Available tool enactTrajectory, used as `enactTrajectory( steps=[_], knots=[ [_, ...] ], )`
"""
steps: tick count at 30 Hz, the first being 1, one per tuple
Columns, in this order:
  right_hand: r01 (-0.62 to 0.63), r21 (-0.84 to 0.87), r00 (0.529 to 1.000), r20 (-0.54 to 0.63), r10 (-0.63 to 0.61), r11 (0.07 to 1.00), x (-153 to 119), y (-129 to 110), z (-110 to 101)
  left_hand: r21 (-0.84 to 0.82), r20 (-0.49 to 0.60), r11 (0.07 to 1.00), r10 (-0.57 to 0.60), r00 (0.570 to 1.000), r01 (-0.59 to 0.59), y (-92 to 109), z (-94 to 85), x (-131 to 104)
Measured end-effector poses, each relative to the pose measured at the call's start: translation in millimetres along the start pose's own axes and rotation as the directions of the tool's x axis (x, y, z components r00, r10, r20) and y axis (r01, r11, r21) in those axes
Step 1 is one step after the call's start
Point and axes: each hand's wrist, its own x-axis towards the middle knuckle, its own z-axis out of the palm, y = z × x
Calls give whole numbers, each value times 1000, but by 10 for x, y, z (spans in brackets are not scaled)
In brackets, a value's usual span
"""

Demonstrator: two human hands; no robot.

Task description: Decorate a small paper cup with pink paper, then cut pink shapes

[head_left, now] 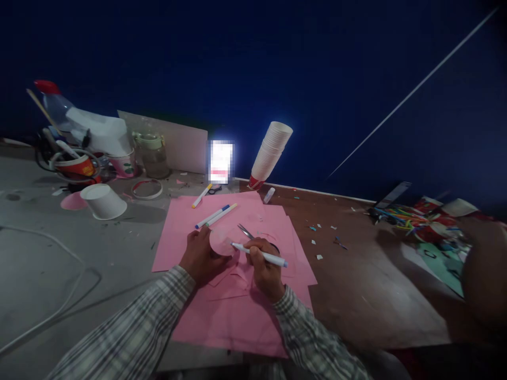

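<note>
My right hand (266, 268) is closed around a white marker with a light blue end (273, 259); its tip points left and meets a pale pink rounded piece (221, 238). My left hand (202, 256) grips that piece at its lower left edge, fingers curled. Whether it is a paper disc or a cup I cannot tell. Both hands are over stacked pink paper sheets (237, 332), with cut scraps (237, 279) between them. Scissors (245, 231) lie just beyond my right hand, their handles partly hidden by it. Past my left hand rest a blue-capped marker (213, 216) and a green-tipped marker (222, 215).
A tall leaning stack of paper cups (271, 150) stands behind the sheets, near a glue stick (269, 195) and a yellow marker (202, 196). Leftward are an overturned white cup (103, 202), a glass jar (152, 157) and a cable (81, 258). A person's arm (485, 274) appears far right.
</note>
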Motion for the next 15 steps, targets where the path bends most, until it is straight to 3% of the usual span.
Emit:
enactTrajectory(
  steps=[10,15],
  knots=[
    [-27,-5,999,26,27,1000,-6,4,-12,6,-11,1000,9,1000,-9,4,3,-4],
    [-91,53,994,-56,94,994,-19,83,-21,5,0,1000,-10,1000,10,8,1,2]
  ],
)
